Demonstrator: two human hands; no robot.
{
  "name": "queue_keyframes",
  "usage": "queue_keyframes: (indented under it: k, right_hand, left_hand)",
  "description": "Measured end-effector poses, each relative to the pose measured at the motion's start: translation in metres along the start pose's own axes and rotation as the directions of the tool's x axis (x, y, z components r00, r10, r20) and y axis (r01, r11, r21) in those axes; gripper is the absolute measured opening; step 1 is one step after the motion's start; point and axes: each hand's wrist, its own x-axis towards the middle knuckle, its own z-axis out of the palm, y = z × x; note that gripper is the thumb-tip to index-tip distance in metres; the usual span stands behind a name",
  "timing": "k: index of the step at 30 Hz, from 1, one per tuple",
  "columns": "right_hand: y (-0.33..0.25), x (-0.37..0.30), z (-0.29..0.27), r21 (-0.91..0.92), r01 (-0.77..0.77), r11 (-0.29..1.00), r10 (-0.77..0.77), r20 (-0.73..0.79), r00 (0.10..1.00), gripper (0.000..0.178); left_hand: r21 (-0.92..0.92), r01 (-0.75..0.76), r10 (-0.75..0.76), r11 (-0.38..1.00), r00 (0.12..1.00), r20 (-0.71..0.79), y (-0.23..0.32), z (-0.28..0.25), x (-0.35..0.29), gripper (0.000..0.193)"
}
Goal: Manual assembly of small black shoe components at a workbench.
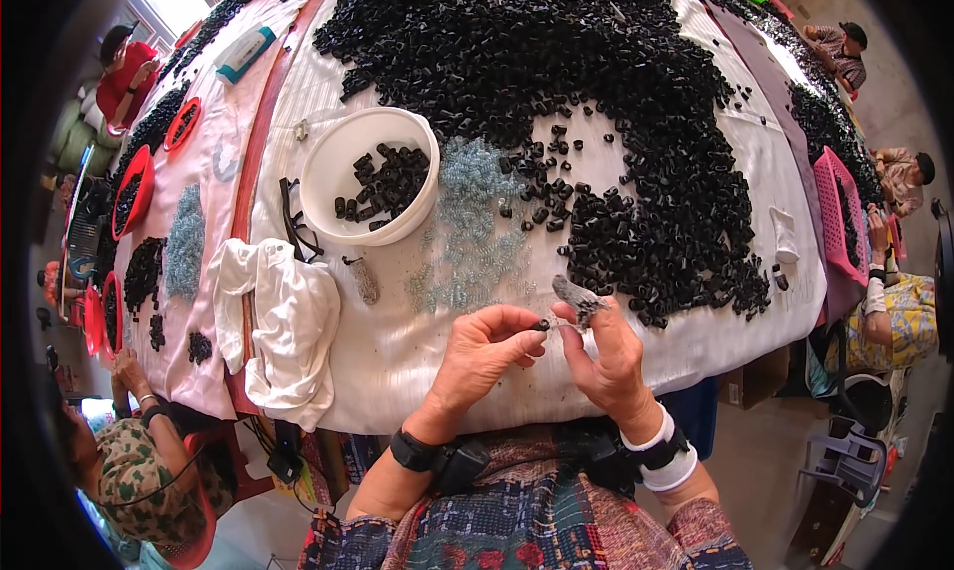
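Observation:
My left hand pinches a small black plastic piece between thumb and fingertips, just past the table's front edge. Close to its right, my right hand has thumb and fingers drawn together at a thin, pale bit; what exactly it is, I cannot make out. A worn grey finger cover sits on a finger of that hand. Beyond the hands lies a loose pile of tiny, bluish, glassy-looking pieces. A large heap of black plastic pieces spreads over the cloth behind and to the right.
A white bowl holds some black pieces. Left of my hands are a white cloth garment, eyeglasses and another grey finger cover. A pink basket stands far right. People work at both sides; one sits near left.

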Motion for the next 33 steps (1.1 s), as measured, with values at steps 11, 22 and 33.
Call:
queue_keyframes:
  k: [11, 22, 33]
  right_hand:
    - [0.032, -0.01, -0.016, -0.221, -0.174, 0.96, 0.147, -0.135, 0.98, 0.031]
    - [0.038, -0.018, -0.006, -0.368, 0.024, 0.93, -0.009, 0.042, 0.999, 0.028]
    - [0.031, -0.015, 0.002, -0.432, 0.045, 0.901, -0.012, 0.08, 0.997, 0.026]
  left_hand:
    - [-0.104, 0.069, -0.067, 0.992, 0.997, 0.03, -0.004, -0.003, 0.002, 0.017]
    - [-0.132, 0.086, -0.08, 0.988, 0.995, 0.051, -0.005, -0.007, 0.002, 0.016]
    - [-0.116, 0.08, -0.076, 0.99, 0.996, 0.039, -0.004, -0.006, 0.003, 0.018]
